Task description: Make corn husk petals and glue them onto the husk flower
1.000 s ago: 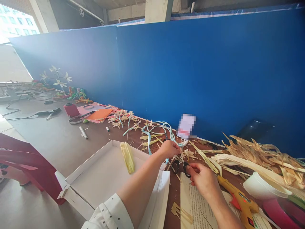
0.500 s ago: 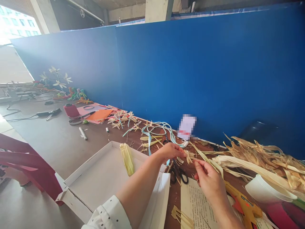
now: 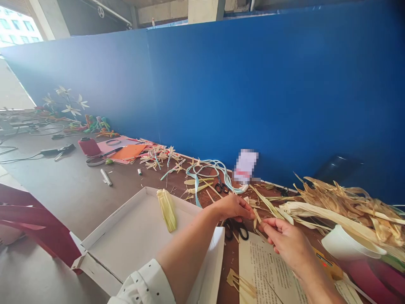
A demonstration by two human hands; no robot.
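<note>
My left hand (image 3: 236, 208) reaches across from the lower middle and pinches a small pale corn husk piece (image 3: 257, 216). On its lower end my right hand (image 3: 286, 238) is closed too, thumb against forefinger. Fingers partly hide the husk. Just below my left hand lie black-handled scissors (image 3: 243, 232), their blades out of sight. Under my right wrist is a printed sheet (image 3: 262, 266), with thin husk strips (image 3: 242, 285) lying over its left edge. A yellow glue gun (image 3: 330, 266) is partly covered by my right forearm.
A shallow white box (image 3: 126, 245) holds a yellow-green husk bundle (image 3: 167, 211). Dry corn husks (image 3: 348, 202) and a white bowl (image 3: 351, 245) stand right. Behind are blue cords (image 3: 228, 173), smaller scissors (image 3: 221, 185) and husk flowers (image 3: 155, 154). A blue partition (image 3: 253, 84) closes the back.
Both hands have shifted slightly right and down with the husk. Its spread petals faced me before; now a narrow strip shows between my fingers. The view has turned a little right.
</note>
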